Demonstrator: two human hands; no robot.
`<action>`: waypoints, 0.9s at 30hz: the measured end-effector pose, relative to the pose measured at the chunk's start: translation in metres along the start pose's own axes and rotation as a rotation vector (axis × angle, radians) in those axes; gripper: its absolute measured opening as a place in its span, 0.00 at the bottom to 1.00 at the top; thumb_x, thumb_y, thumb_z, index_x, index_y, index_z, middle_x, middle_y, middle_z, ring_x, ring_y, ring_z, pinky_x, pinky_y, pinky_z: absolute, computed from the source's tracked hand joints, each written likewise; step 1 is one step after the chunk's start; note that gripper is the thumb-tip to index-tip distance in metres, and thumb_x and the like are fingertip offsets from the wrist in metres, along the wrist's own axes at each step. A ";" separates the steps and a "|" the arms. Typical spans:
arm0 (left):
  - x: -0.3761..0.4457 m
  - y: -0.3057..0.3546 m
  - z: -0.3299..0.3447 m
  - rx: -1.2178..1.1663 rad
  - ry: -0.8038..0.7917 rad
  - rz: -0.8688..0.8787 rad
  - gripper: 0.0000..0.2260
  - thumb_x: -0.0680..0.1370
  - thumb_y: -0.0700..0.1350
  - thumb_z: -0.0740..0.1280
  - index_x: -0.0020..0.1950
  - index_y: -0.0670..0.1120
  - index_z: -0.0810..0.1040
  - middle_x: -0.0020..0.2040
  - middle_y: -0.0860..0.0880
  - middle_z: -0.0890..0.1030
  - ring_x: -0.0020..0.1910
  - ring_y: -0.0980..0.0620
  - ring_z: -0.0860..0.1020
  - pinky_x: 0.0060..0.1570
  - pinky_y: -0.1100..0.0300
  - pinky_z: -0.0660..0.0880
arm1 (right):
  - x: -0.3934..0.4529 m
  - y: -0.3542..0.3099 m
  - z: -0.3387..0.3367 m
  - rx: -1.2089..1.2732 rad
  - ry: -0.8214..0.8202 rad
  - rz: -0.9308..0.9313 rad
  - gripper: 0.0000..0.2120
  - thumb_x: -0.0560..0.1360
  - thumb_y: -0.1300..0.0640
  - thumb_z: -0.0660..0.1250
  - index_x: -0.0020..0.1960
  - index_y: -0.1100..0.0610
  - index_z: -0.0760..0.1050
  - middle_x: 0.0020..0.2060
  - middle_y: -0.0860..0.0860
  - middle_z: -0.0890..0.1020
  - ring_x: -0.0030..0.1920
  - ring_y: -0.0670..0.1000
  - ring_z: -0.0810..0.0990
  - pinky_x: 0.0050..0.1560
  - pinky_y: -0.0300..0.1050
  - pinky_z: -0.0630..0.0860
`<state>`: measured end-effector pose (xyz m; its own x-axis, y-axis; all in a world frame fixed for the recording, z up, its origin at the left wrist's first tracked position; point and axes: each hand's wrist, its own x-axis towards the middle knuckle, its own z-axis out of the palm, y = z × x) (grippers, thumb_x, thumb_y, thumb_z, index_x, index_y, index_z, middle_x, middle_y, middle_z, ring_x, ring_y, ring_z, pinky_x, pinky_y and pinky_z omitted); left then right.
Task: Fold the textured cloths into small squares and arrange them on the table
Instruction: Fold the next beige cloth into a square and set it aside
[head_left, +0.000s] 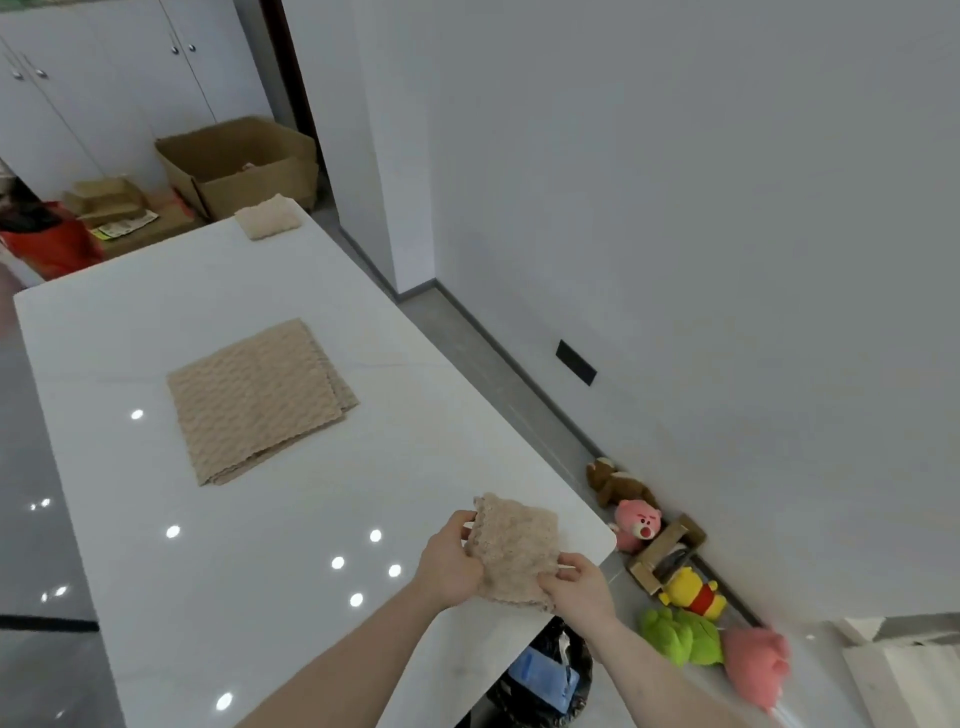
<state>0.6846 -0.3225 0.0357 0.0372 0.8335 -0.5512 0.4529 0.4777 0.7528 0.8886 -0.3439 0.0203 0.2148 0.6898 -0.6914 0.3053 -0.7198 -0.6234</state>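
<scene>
A small folded beige textured cloth (519, 545) hangs just above the near right corner of the white table (270, 519). My left hand (452, 558) grips its left edge, and my right hand (576, 582) pinches its lower right corner. A stack of larger unfolded beige cloths (260, 400) lies flat at the table's middle. One more folded beige cloth (267, 217) sits at the far edge of the table.
Several plush toys (680, 634) and a small cardboard box (667, 553) lie on the floor along the right wall. A dark bag (550, 675) sits under the table's near corner. Cardboard boxes (239, 161) and a red bag (52, 244) stand beyond the far end.
</scene>
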 end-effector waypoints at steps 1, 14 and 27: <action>0.014 0.002 0.006 0.031 -0.030 0.013 0.20 0.77 0.44 0.66 0.69 0.54 0.73 0.52 0.56 0.80 0.46 0.55 0.82 0.44 0.58 0.82 | 0.005 0.002 0.000 0.017 0.035 0.026 0.19 0.74 0.62 0.73 0.63 0.59 0.75 0.45 0.53 0.83 0.42 0.53 0.84 0.40 0.45 0.79; 0.118 -0.008 0.044 0.358 -0.245 0.173 0.29 0.72 0.49 0.59 0.74 0.58 0.63 0.66 0.54 0.76 0.63 0.49 0.76 0.62 0.47 0.76 | 0.046 0.021 0.005 -0.073 0.137 0.136 0.38 0.77 0.55 0.72 0.79 0.57 0.54 0.39 0.49 0.82 0.40 0.48 0.82 0.31 0.36 0.72; 0.058 -0.019 0.021 0.558 -0.189 0.276 0.24 0.80 0.42 0.57 0.76 0.54 0.67 0.81 0.50 0.58 0.77 0.46 0.60 0.72 0.52 0.67 | 0.012 0.032 0.000 -0.615 0.033 -0.113 0.34 0.76 0.53 0.65 0.80 0.45 0.59 0.76 0.48 0.62 0.60 0.52 0.80 0.50 0.45 0.79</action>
<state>0.6968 -0.2890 -0.0181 0.3510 0.8176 -0.4564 0.7972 -0.0053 0.6037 0.9011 -0.3589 -0.0077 0.1757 0.7680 -0.6159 0.8037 -0.4732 -0.3608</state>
